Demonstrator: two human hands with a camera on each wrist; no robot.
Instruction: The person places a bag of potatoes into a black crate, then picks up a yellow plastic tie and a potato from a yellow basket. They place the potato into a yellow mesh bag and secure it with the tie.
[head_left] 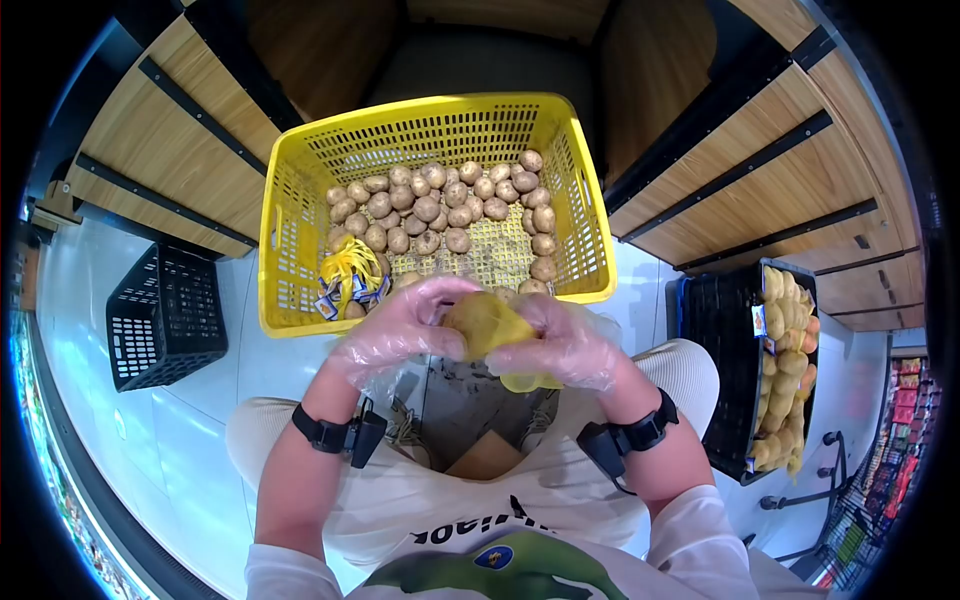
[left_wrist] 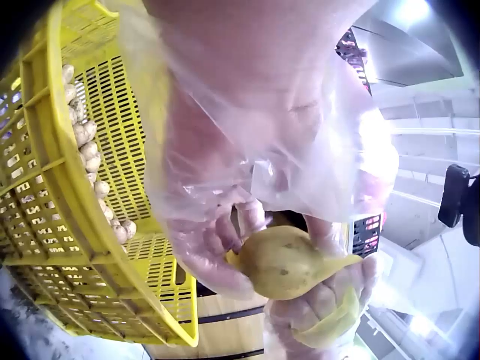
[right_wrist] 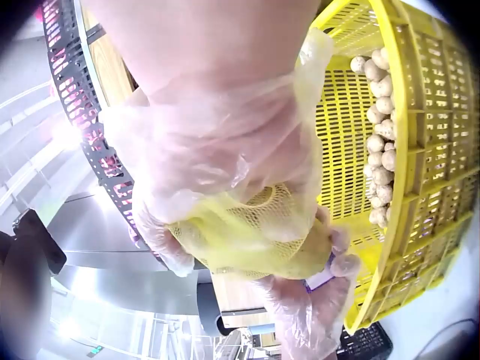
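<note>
Both hands wear clear plastic gloves and meet in front of the body, near the crate's close edge. Between them is a yellow mesh bag stretched round potatoes. My left hand grips its full, rounded end. My right hand pinches the gathered netting, and a loose tail of mesh hangs over its fingers in the left wrist view. A purple-and-white label shows by the left fingers in the right wrist view. Just beyond stands a yellow plastic crate with many loose potatoes.
A bundle of yellow mesh bags with blue labels lies in the crate's near left corner. On the floor at left stands a black crate. At right, another black crate holds bagged potatoes. Wooden panels flank the yellow crate.
</note>
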